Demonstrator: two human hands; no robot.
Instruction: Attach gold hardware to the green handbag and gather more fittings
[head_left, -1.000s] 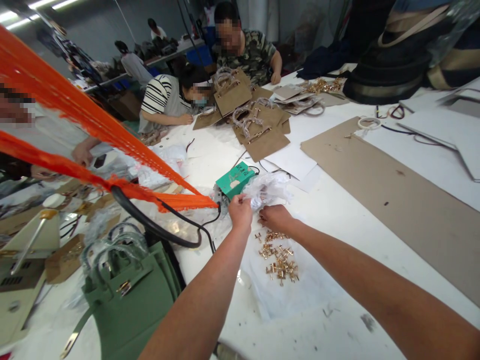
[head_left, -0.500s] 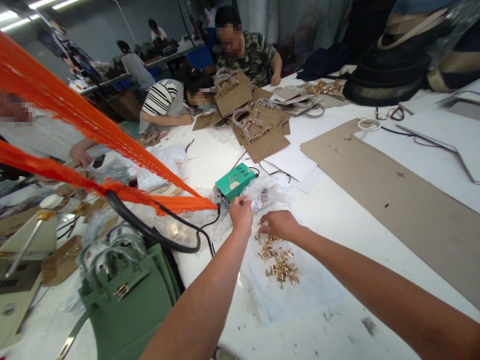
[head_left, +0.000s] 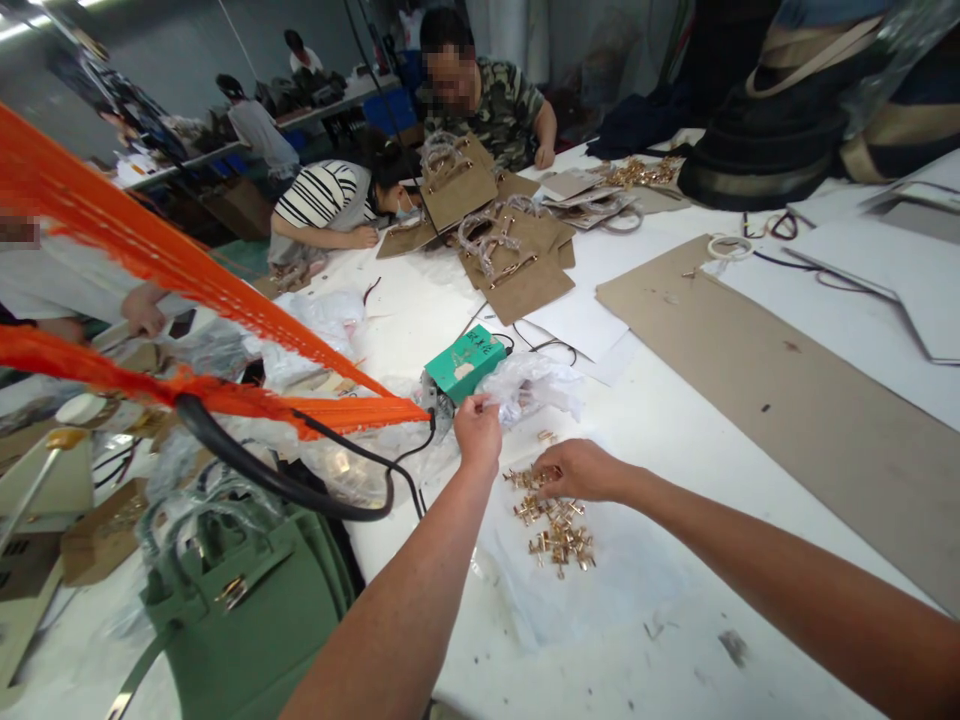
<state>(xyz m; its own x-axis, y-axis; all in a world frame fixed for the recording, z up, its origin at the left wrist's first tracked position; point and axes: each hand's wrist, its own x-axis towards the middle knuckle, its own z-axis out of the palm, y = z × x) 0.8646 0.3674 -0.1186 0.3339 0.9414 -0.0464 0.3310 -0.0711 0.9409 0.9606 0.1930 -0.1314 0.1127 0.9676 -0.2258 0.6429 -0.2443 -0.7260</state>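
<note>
My left hand (head_left: 478, 435) is closed in a pinch on the edge of a crumpled clear plastic bag (head_left: 534, 384) beside a small green box (head_left: 465, 362). My right hand (head_left: 582, 470) rests low over a heap of several small gold metal fittings (head_left: 553, 522), fingers curled at the heap's far edge; what they hold, if anything, is hidden. The fittings lie on a clear plastic sheet (head_left: 600, 590) on the white table (head_left: 675, 420). One loose fitting (head_left: 546, 436) lies between the bag and the heap.
A green handbag (head_left: 247, 610) stands at the lower left with a black cable (head_left: 285, 480) over it. Orange straps (head_left: 187, 280) cross the left. Brown bag panels (head_left: 517, 270) and a long cardboard sheet (head_left: 780, 390) lie farther back. Other people work at the table's far side.
My right hand has let go of the plastic bag and dropped toward me onto the gold fittings. My left hand has kept its pinch on the bag.
</note>
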